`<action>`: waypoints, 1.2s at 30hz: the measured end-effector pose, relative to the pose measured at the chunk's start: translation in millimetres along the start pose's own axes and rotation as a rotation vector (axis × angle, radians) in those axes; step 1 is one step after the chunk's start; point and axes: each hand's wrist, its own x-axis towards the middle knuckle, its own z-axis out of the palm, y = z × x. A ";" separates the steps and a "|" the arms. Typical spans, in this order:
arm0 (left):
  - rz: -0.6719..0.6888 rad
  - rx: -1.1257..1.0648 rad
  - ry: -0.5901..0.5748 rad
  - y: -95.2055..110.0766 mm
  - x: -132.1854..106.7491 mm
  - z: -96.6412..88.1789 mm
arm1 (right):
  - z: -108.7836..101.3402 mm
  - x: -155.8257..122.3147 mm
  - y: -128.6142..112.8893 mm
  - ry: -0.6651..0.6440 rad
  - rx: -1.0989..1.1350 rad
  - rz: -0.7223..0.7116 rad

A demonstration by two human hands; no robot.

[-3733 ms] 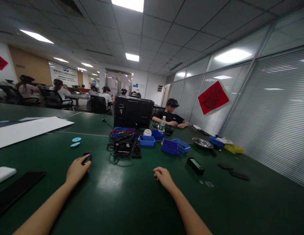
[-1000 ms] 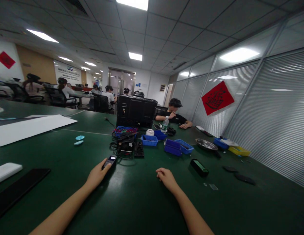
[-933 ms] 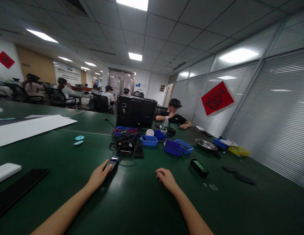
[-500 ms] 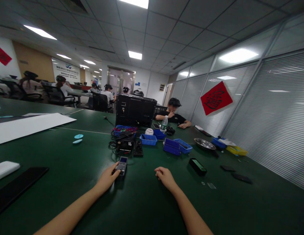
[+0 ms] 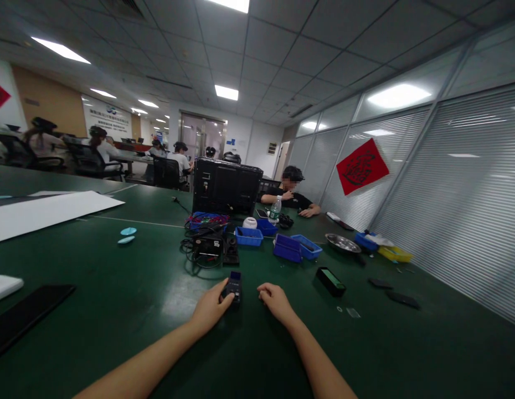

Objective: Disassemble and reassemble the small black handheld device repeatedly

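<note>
In left fingers [image 5: 227, 302], black device [image 5: 235, 284]

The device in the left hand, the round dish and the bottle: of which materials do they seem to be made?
Device: probably plastic, dark and mostly matt, with little shine. Round dish: likely polished metal, silvery with bright reflections. Bottle: apparently clear plastic, since it is see-through; glass cannot be excluded.

Black handheld device [image 5: 235, 286], dark green tabletop [image 5: 103, 299]
</note>
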 end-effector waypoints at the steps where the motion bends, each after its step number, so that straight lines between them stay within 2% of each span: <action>1: 0.008 -0.001 0.000 2.7 1.8 4.0 | 0.3 -0.1 0.1 0.008 -0.013 -0.012; 7: 0.054 0.001 0.006 16.5 11.1 25.2 | 0.5 -3.3 -10.1 0.047 -0.071 -0.044; 11: 0.098 -0.017 -0.009 22.1 15.2 38.3 | 1.7 -6.1 -22.2 0.179 -0.099 -0.034; 14: 0.160 -0.006 -0.049 22.7 16.7 47.0 | 4.5 -10.5 -32.2 0.277 -0.149 -0.025; 17: 0.200 0.065 -0.112 22.0 16.5 52.1 | 9.7 -15.8 -39.8 0.291 -0.268 -0.027; 22: 0.260 0.126 -0.214 24.7 13.6 49.0 | 13.8 -17.7 -39.5 0.209 -0.500 0.072; 26: 0.254 0.095 -0.179 25.2 12.5 44.6 | 3.1 -13.6 -31.8 0.213 -0.592 0.166; 30: 0.232 0.023 -0.145 22.6 12.6 42.1 | -11.2 -9.5 -21.9 0.240 -0.621 0.269; 36: 0.210 -0.028 -0.172 21.9 11.2 37.6 | -21.1 -6.2 -12.8 0.260 -0.561 0.318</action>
